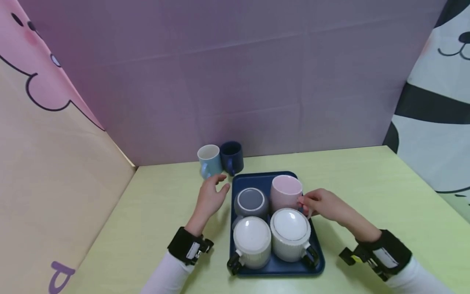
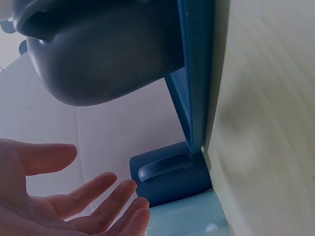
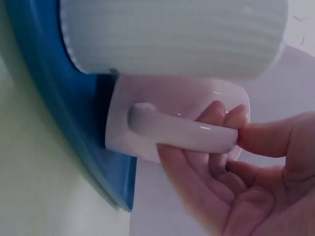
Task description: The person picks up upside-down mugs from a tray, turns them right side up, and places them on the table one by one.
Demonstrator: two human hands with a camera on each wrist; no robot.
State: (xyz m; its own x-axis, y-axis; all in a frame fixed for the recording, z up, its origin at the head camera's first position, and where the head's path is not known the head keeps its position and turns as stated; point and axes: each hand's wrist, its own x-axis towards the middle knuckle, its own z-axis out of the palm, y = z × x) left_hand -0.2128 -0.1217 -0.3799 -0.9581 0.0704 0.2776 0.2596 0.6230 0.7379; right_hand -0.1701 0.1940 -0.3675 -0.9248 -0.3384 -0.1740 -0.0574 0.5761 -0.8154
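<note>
On a dark blue tray (image 1: 277, 267), my right hand (image 1: 323, 204) holds a pink mug (image 1: 284, 196) by its handle (image 3: 187, 130), fingers curled through it and thumb against its end. The mug appears upside down. My left hand (image 1: 211, 196) is empty, its fingers spread and loosely bent, beside the tray's left edge. Just beyond its fingertips stand an upright light blue mug (image 1: 212, 163) and an upright navy mug (image 1: 235, 159). A grey mug (image 1: 251, 206) sits upside down left of the pink one.
Two white ribbed mugs with dark handles, a left one (image 1: 253, 243) and a right one (image 1: 291, 234), stand upside down at the tray's near end. The pale green table (image 1: 367, 192) meets a purple backdrop (image 1: 249, 90) at the back.
</note>
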